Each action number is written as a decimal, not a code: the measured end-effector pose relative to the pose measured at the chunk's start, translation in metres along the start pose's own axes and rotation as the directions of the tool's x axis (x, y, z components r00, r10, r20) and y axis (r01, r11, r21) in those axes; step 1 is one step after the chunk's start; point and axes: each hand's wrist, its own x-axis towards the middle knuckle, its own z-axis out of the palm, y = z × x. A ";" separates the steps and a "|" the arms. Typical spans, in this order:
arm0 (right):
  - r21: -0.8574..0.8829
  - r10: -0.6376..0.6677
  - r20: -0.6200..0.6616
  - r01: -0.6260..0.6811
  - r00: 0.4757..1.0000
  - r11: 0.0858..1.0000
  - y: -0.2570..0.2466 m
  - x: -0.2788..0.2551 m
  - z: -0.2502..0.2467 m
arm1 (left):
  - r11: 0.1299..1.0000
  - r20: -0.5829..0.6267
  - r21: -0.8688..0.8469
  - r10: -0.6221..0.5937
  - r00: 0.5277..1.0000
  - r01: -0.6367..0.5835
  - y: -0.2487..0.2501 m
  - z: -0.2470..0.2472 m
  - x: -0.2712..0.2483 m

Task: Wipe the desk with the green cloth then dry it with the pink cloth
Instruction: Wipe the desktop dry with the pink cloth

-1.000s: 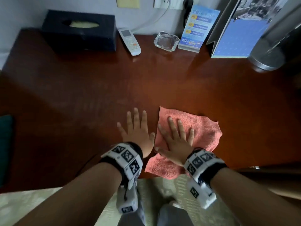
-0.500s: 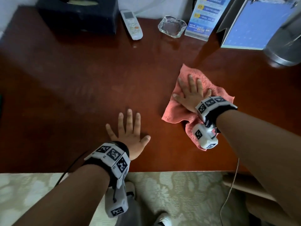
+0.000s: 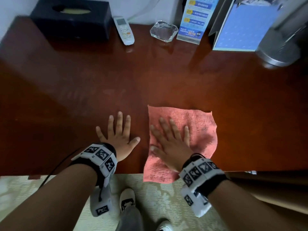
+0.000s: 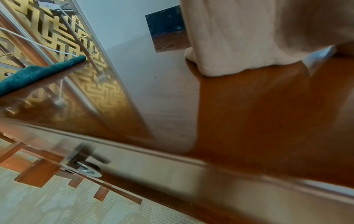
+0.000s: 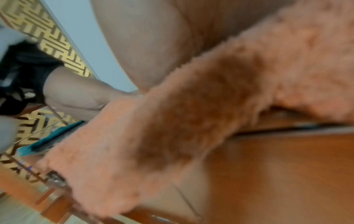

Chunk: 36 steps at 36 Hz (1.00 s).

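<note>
The pink cloth (image 3: 196, 129) lies spread near the front edge of the brown desk (image 3: 150, 84), its near end hanging over that edge. My right hand (image 3: 168, 139) presses flat on the cloth with straight, spread fingers. In the right wrist view the pink cloth (image 5: 172, 128) fills the middle under my palm. My left hand (image 3: 119, 134) rests flat on the bare wood just left of the cloth, fingers straight. The green cloth (image 4: 36, 74) lies at the desk's left end, seen in the left wrist view and as a teal strip (image 5: 51, 139) in the right wrist view.
Along the back of the desk stand a black tissue box (image 3: 71, 20), a white remote (image 3: 124, 30), a glass ashtray (image 3: 163, 31), a blue leaflet stand (image 3: 193, 20), a blue calendar (image 3: 241, 29) and a metal lamp base (image 3: 278, 52). Patterned carpet (image 3: 158, 197) lies below the front edge.
My right hand has drawn the pink cloth back from the right rear of the desk toward the front edge, beside my left hand. The left hand has stayed flat on the wood.
</note>
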 end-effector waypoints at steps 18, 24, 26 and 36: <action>0.079 0.273 -0.067 -0.268 0.960 0.960 -0.021 -0.006 0.015 | 1.000 0.028 0.000 0.007 1.000 -0.007 0.000 -0.002 0.002; -0.009 0.055 -0.061 -0.055 0.997 0.998 -0.057 -0.009 0.022 | 1.000 -0.018 0.008 -0.004 1.000 0.004 0.001 0.001 0.001; -0.064 0.002 -0.070 -0.006 0.998 0.998 -0.048 -0.014 0.025 | 1.000 -0.018 0.014 -0.003 1.000 0.003 0.001 0.000 0.001; 0.033 0.321 -0.207 -0.321 0.924 0.946 0.047 -0.050 0.033 | 0.999 0.007 0.014 0.035 0.999 -0.035 -0.002 -0.001 0.001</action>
